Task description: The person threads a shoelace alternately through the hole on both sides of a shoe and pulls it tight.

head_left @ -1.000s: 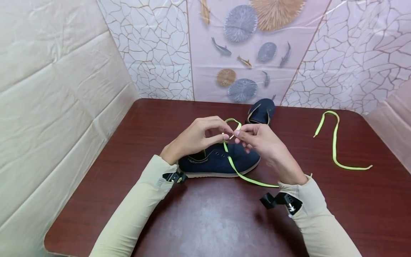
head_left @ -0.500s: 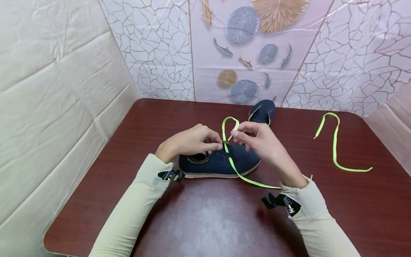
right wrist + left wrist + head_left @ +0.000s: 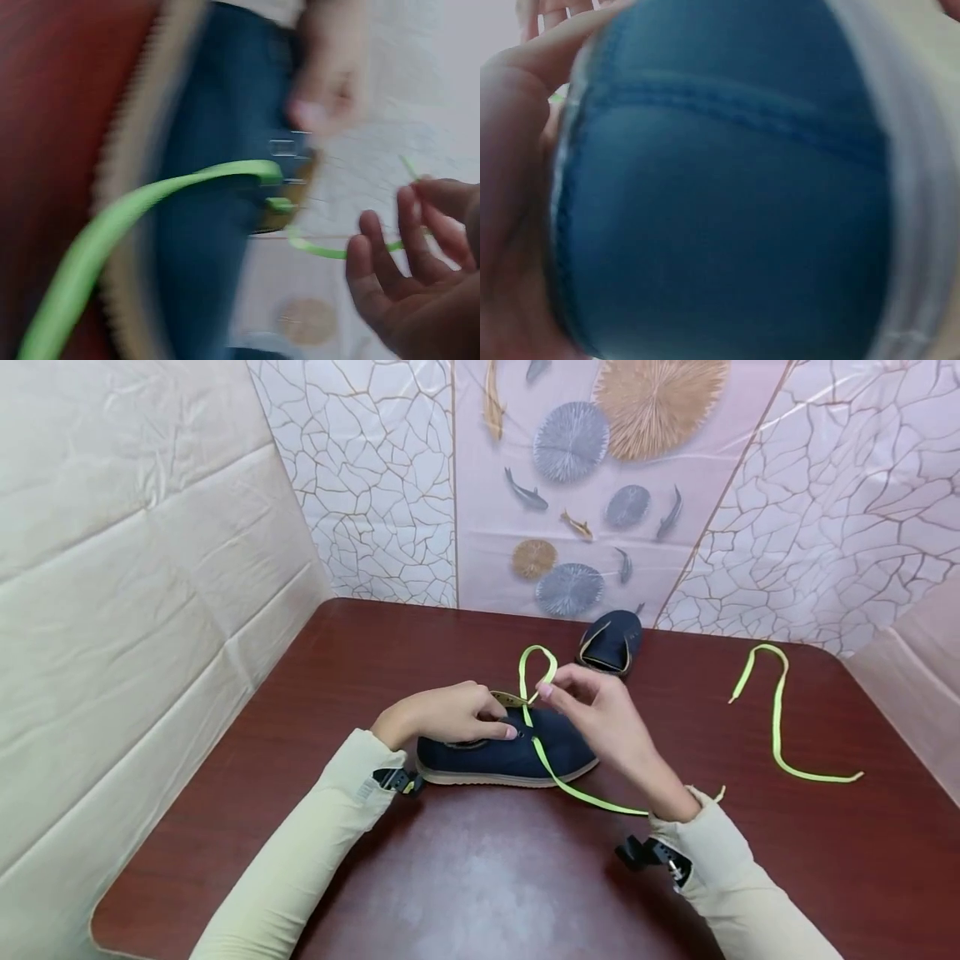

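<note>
Fingers of the right hand (image 3: 609,714) pinch the looped lace (image 3: 97,244); the left hand (image 3: 448,714) grips the navy shoe (image 3: 480,762). I see its toe (image 3: 572,755) pointing right, long axis crosswise

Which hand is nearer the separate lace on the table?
Right. The right hand is left of the separate lace; the left hand is farther left, on the nearer shoe.

Left hand (image 3: 453,714), a second ago up beside the right hand (image 3: 603,714) at the lime-green shoelace (image 3: 522,672) end, now sits lower, gripping the navy shoe (image 3: 487,762), thumb by the eyelets; eyelet flap's (image 3: 507,698) tan underside shows more.
</note>
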`<state>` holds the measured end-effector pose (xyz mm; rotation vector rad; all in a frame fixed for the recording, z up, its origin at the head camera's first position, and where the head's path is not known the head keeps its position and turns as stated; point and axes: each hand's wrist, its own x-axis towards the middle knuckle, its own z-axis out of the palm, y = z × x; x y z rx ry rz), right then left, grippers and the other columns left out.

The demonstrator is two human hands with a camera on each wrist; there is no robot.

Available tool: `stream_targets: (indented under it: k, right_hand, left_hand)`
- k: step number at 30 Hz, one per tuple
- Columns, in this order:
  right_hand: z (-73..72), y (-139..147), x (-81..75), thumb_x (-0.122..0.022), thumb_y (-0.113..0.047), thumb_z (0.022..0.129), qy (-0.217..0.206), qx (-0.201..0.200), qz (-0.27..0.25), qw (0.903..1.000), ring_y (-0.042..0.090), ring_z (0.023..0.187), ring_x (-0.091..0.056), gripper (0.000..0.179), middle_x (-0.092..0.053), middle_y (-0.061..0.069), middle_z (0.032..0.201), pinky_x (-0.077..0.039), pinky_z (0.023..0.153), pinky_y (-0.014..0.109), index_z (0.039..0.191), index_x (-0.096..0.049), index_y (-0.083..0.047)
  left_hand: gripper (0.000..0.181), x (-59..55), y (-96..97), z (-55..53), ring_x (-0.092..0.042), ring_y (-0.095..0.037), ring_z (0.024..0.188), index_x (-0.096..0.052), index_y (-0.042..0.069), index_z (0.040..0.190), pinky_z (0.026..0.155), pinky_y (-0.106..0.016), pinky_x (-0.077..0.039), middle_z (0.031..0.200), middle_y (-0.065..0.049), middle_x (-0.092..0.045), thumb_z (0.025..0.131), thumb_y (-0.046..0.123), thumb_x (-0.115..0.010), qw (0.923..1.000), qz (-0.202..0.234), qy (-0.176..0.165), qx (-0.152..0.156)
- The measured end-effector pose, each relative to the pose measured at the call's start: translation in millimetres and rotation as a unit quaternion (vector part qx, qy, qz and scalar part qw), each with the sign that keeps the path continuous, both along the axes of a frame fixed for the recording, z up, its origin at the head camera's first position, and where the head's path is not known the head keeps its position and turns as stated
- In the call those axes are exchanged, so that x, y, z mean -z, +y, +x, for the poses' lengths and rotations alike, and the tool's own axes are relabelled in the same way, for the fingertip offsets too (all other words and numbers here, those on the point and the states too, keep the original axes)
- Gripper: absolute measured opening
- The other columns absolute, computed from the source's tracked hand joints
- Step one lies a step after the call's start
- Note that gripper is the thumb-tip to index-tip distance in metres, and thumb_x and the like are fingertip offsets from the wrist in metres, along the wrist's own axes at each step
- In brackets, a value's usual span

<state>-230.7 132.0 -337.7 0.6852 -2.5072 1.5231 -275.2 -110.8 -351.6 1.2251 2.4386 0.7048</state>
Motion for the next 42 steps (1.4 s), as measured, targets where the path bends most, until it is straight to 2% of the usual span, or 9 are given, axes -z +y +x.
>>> stream_targets:
  k: [3, 7, 9, 12, 15, 20, 28, 32, 42]
  right_hand:
    - [6.3, 0.7, 20.0, -0.072, -0.015, 0.102, 0.022, 0.008, -0.006, 0.9997, 0.025, 0.087, -0.071, 0.009, -0.074, 0.010, 0.096, -0.052, 0.080, 0.024, 0.106, -0.076, -0.007]
    - [13.5, 1.1, 41.6, -0.072, -0.013, 0.102, 0.052, 0.025, -0.021, 0.9981, 0.015, 0.088, -0.070, 0.009, -0.074, 0.005, 0.096, -0.054, 0.081, 0.026, 0.107, -0.076, -0.007]
    - [15.0, 0.7, 49.2, -0.072, -0.011, 0.102, 0.047, 0.025, -0.039, 0.9978, 0.011, 0.090, -0.070, 0.010, -0.074, 0.005, 0.096, -0.054, 0.082, 0.023, 0.108, -0.076, -0.005]
    - [14.3, 0.4, 55.8, -0.072, -0.007, 0.101, 0.019, 0.017, -0.081, 0.9964, 0.009, 0.091, -0.070, 0.010, -0.074, 0.011, 0.098, -0.055, 0.081, 0.020, 0.108, -0.076, 0.000]
    - [12.4, -1.2, 58.6, -0.072, -0.005, 0.100, -0.011, 0.008, -0.121, 0.9926, 0.010, 0.090, -0.069, 0.011, -0.073, 0.017, 0.100, -0.057, 0.082, 0.020, 0.107, -0.075, 0.003]
    - [11.4, -0.7, 62.3, -0.074, -0.004, 0.098, -0.014, 0.024, -0.125, 0.9917, 0.012, 0.085, -0.068, 0.008, -0.074, 0.016, 0.100, -0.057, 0.079, 0.021, 0.104, -0.077, 0.000]
    - [11.1, -0.1, 67.8, -0.081, -0.014, 0.095, 0.025, 0.060, -0.065, 0.9957, 0.003, 0.087, -0.066, 0.007, -0.077, 0.005, 0.097, -0.049, 0.075, 0.016, 0.097, -0.081, -0.007]
    - [12.2, -0.1, 68.0, -0.083, -0.014, 0.094, 0.032, 0.068, -0.062, 0.9952, 0.002, 0.086, -0.064, 0.006, -0.076, 0.003, 0.093, -0.049, 0.076, 0.016, 0.092, -0.081, -0.009]
    - [14.9, -7.1, 63.8, -0.085, -0.006, 0.089, 0.089, 0.042, -0.011, 0.9951, 0.006, 0.077, -0.062, 0.015, -0.071, -0.006, 0.084, -0.052, 0.072, 0.019, 0.083, -0.078, -0.017]
  left_hand:
    - [0.043, 6.3, -0.6, -0.8, -0.042, -0.003, 0.055, -0.050, 0.019, 0.069, 0.060, -0.024, -0.036, 0.061, 0.010, -0.042, 0.110, 0.028, -0.059, 0.9997, 0.020, 0.007, 0.009]
    - [0.040, 9.9, -1.1, -0.9, -0.039, -0.001, 0.060, -0.051, 0.019, 0.072, 0.063, -0.023, -0.035, 0.064, 0.011, -0.040, 0.111, 0.026, -0.056, 0.9993, 0.031, 0.010, 0.018]
    - [0.040, 9.8, -2.3, -0.4, -0.040, -0.001, 0.060, -0.052, 0.019, 0.072, 0.064, -0.024, -0.035, 0.065, 0.011, -0.040, 0.111, 0.026, -0.055, 0.9993, 0.033, 0.008, 0.014]
    - [0.040, 8.9, -3.4, 0.2, -0.042, -0.003, 0.061, -0.053, 0.018, 0.073, 0.065, -0.025, -0.036, 0.065, 0.010, -0.041, 0.112, 0.025, -0.053, 0.9994, 0.034, 0.003, 0.009]
    - [0.037, 9.4, -5.2, 0.4, -0.044, -0.005, 0.063, -0.054, 0.018, 0.075, 0.067, -0.025, -0.037, 0.067, 0.010, -0.042, 0.112, 0.026, -0.053, 0.9995, 0.032, 0.003, 0.008]
    - [0.031, 12.8, -1.8, -1.2, -0.047, -0.006, 0.067, -0.058, 0.018, 0.082, 0.070, -0.025, -0.039, 0.071, 0.009, -0.042, 0.112, 0.025, -0.053, 0.9991, 0.041, 0.006, 0.009]
    - [0.031, 14.3, -0.2, -1.6, -0.044, -0.004, 0.065, -0.059, 0.018, 0.081, 0.068, -0.025, -0.037, 0.069, 0.010, -0.041, 0.112, 0.022, -0.054, 0.9989, 0.046, 0.003, -0.002]
    - [0.031, 15.6, 1.1, -3.4, -0.044, -0.004, 0.063, -0.060, 0.017, 0.081, 0.066, -0.025, -0.037, 0.068, 0.010, -0.041, 0.112, 0.021, -0.054, 0.9984, 0.056, -0.008, 0.005]
    - [0.024, 15.9, -6.0, -6.8, -0.042, -0.006, 0.062, -0.068, 0.014, 0.091, 0.069, -0.024, -0.040, 0.069, 0.009, -0.040, 0.111, 0.016, -0.055, 0.9939, 0.094, -0.050, 0.026]
